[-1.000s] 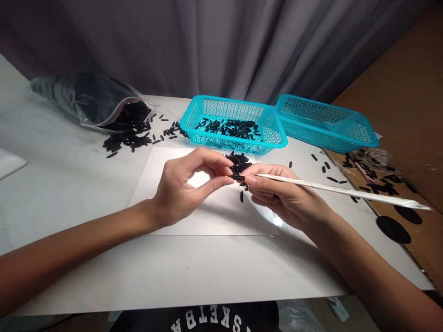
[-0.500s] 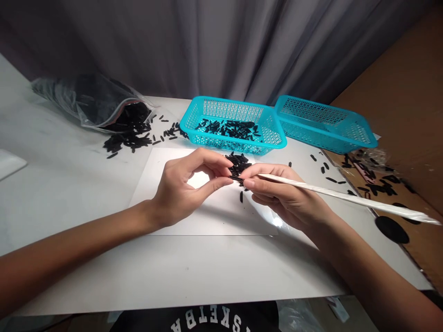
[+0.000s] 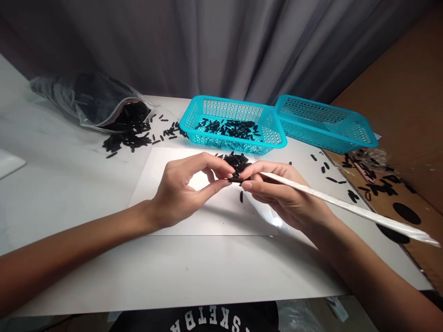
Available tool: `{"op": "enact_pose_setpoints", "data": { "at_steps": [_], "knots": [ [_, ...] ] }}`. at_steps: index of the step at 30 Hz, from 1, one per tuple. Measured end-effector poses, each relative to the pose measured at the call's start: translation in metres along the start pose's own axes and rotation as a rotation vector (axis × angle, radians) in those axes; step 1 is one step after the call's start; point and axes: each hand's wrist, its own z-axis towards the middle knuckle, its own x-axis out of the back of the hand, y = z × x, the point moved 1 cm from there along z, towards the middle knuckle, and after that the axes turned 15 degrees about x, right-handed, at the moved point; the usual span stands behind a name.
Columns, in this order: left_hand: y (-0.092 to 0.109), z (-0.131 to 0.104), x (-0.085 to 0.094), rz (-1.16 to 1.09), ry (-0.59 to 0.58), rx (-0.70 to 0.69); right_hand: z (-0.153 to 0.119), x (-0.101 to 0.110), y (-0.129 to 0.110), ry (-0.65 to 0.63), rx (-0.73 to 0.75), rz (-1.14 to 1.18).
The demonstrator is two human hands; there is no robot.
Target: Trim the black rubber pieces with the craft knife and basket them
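Observation:
Between the fingertips of both hands is a small black piece [image 3: 236, 180], lying level. My left hand [image 3: 188, 186] pinches its left end with thumb and fingers. The right end is pinched by my right hand [image 3: 280, 186], which also holds a long white stick [image 3: 332, 198] that slants down to the right. Just behind the fingertips, a pile of black pieces [image 3: 237, 160] rests on a white sheet [image 3: 173, 221]. One loose piece [image 3: 241, 197] lies in front of the pile.
A blue basket [image 3: 233, 146] with black pieces stands behind the hands, beside a second blue basket [image 3: 328, 142]. At the left, an open plastic bag [image 3: 100, 103] spills black pieces. More pieces lie scattered at the right, near black discs [image 3: 407, 213] on a brown surface.
The white stick's far end has dipped lower. The black piece between my fingertips shows more fully, and my left index finger has moved slightly down.

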Motion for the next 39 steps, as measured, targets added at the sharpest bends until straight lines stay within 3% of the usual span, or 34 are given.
{"op": "enact_pose_setpoints", "data": {
  "at_steps": [19, 34, 37, 39],
  "knots": [
    [0.000, 0.000, 0.001, 0.034, 0.008, 0.000, -0.004, 0.003, 0.005, 0.015, 0.136, -0.261],
    [0.006, 0.007, 0.008, 0.263, -0.005, -0.278, -0.010, -0.013, -0.005, 0.034, 0.365, -0.649],
    [-0.009, 0.009, 0.008, 0.329, 0.061, -0.211, 0.010, 0.002, -0.013, 0.120, 0.388, -0.689],
    [-0.025, 0.011, 0.008, 0.358, 0.041, -0.051, 0.033, 0.017, -0.029, 0.259, 0.447, -0.796]
  ]
}}
